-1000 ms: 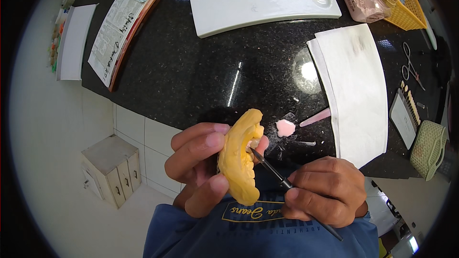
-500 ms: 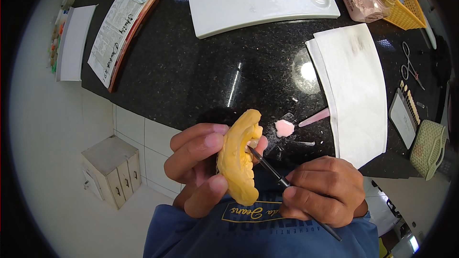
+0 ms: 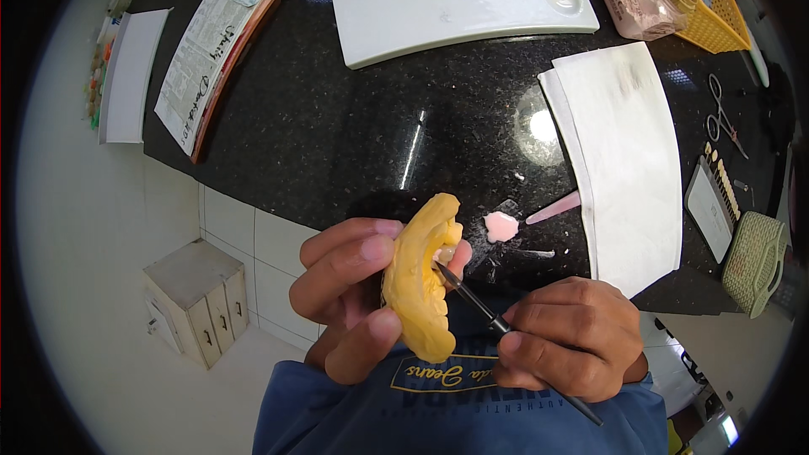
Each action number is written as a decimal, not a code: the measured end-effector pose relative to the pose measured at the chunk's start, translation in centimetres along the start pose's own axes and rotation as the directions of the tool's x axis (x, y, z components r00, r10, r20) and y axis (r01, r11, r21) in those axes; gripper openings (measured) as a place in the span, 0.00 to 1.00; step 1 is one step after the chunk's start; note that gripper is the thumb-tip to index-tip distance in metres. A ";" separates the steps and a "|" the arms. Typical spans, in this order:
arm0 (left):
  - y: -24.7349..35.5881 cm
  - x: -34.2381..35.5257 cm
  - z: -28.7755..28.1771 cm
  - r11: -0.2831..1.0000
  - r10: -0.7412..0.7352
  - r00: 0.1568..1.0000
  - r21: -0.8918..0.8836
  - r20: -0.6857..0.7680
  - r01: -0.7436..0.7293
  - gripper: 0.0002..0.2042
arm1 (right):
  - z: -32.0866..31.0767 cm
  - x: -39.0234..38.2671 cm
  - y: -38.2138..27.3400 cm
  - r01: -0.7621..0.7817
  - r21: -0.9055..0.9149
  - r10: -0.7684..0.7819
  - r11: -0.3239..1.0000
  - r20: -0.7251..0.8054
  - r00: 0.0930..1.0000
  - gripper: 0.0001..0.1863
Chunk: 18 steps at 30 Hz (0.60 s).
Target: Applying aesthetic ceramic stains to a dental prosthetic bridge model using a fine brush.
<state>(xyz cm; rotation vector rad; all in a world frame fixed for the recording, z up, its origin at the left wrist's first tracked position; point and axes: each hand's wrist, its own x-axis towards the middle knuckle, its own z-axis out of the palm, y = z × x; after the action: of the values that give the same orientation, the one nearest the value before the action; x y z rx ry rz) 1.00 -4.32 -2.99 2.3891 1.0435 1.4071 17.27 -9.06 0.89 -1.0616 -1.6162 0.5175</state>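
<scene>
Nearest the body, in front of a dark blue printed shirt (image 3: 337,413), the right hand (image 3: 573,337) pinches a slim black pen-shaped tool (image 3: 479,305) between thumb and curled fingers, its tail slanting down past the palm. The left hand (image 3: 333,291) grips a yellow, arch-shaped dental model (image 3: 413,286) with thumb and fingers along its outer edge; one more fingertip shows behind it. The model is held up above the near edge of the counter, its row of teeth facing right. The tool's dark tip is at the inner side of the arch, beside a greyish translucent tooth piece (image 3: 447,254); whether it touches is too small to tell.

The risks look like slips: a loosened left thumb could let the model tilt or drop, and a jerk of the right fingers could knock the tooth piece or scratch the yellow surface.

Farther out on the speckled black stone countertop (image 3: 337,135) lies a glossy pale pink puddle (image 3: 502,227), close enough that a dipping sleeve or knuckle might smear it. Beside it, a tapered pink stick (image 3: 554,207) reaches to a folded white cloth (image 3: 632,160); tugging the cloth could shift the stick. Beyond sits a white palette with round wells (image 3: 463,25).
</scene>
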 end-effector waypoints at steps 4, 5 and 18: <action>-0.1 0.0 0.9 1.000 0.016 0.996 0.000 -0.084 -0.016 0.40 | -0.1 -0.1 -0.3 -0.016 0.003 0.016 1.000 -0.065 0.998 0.07; -0.2 0.1 1.0 1.000 0.016 0.996 -0.007 -0.087 -0.017 0.40 | -0.6 -0.2 -0.2 -0.016 -0.005 0.016 1.000 -0.065 0.998 0.07; -0.8 -0.1 0.1 0.987 -0.023 0.998 -0.158 -0.057 0.014 0.39 | -6.6 2.3 0.5 -0.050 -0.689 0.155 0.723 0.092 0.984 0.24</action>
<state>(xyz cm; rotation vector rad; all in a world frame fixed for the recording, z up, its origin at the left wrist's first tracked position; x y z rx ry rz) 0.59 -3.79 -3.52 2.2344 0.9270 1.5015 23.54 -8.13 3.90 -1.7039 -1.9445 0.0353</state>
